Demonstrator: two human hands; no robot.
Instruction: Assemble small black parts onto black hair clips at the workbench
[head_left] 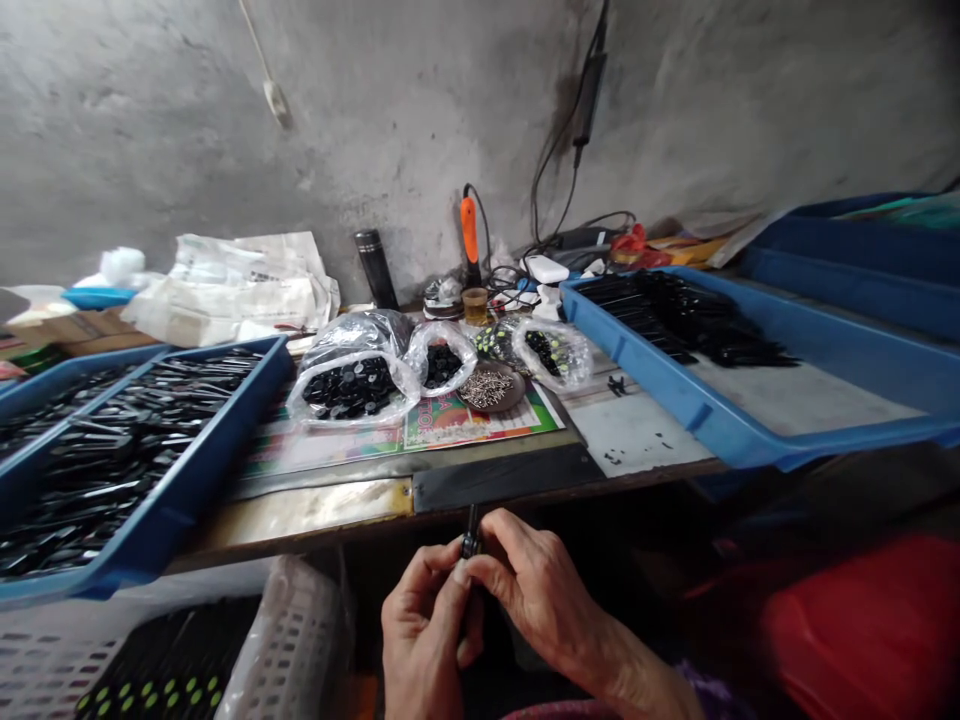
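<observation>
Just in front of the table edge, a small slim black part (470, 532) stands roughly upright between my fingertips. My left hand (431, 625) pinches it from the left, thumb against its lower end. From the right, my right hand (536, 590) closes thumb and forefinger on the same part. The fingers cover much of it, so its exact kind does not show. Beyond the hands on the table lie a plastic bag of black round pieces (352, 388), a smaller bag of black pieces (441, 366), a dish of small metal pins (486, 388) and a bag of black and yellow-green pieces (551, 355).
At left, a blue tray (225, 440) holds many black parts; a white basket (281, 630) with black and yellow-green pieces sits below. A blue tray (675, 400) with black strips stands at right. An orange-handled tool (469, 230) and dark cylinder (376, 270) stand near the wall.
</observation>
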